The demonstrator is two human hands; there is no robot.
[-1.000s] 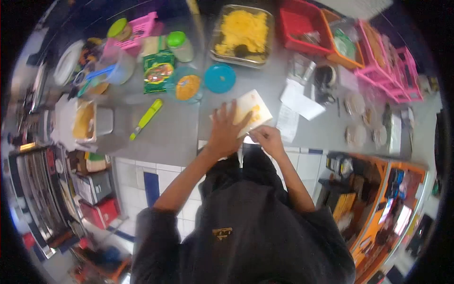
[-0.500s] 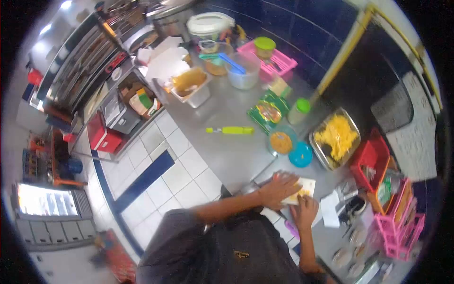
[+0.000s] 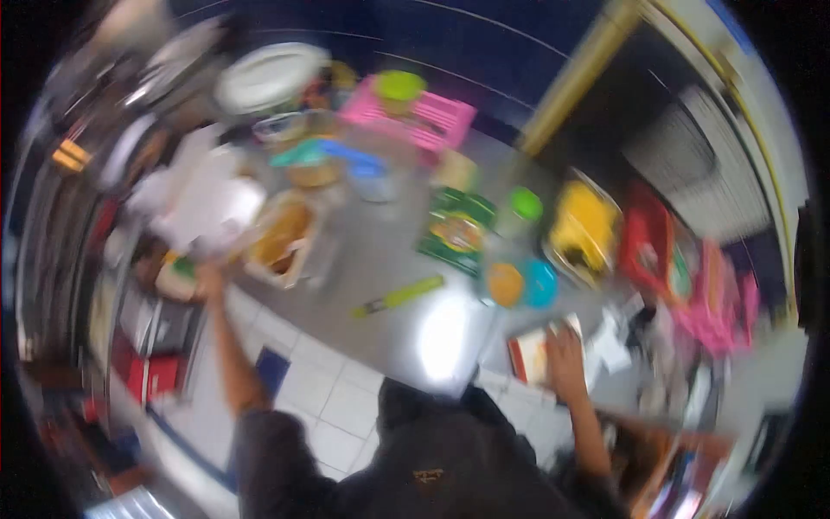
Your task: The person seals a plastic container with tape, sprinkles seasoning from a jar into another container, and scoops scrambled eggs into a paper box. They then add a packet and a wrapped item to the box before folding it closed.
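Wrap (image 3: 529,356) lies at the near edge of the table (image 3: 372,255), right of middle, under the right hand. At far left, the left hand (image 3: 208,280) is stretched out well away from it, just beside the near corner of a tub (image 3: 281,235) of yellow-brown food. Blur hides its fingers, so I cannot tell whether they are spread or pinching. Next come a green-handled tool (image 3: 403,295), a green packet (image 3: 456,232), an orange dish (image 3: 505,284) touching a blue lid (image 3: 541,283), a tray (image 3: 584,227) of yellow food and a red basket (image 3: 648,240). The right hand (image 3: 566,353) rests flat on the wrap, fingers stretched out.

The step looks like fetching something at the far left while the wrap is pinned. The next move calls for the wrap staying put and a sure grip at the tub.

Counted: one wrap, tub, tool, packet, dish, lid, tray and red basket.
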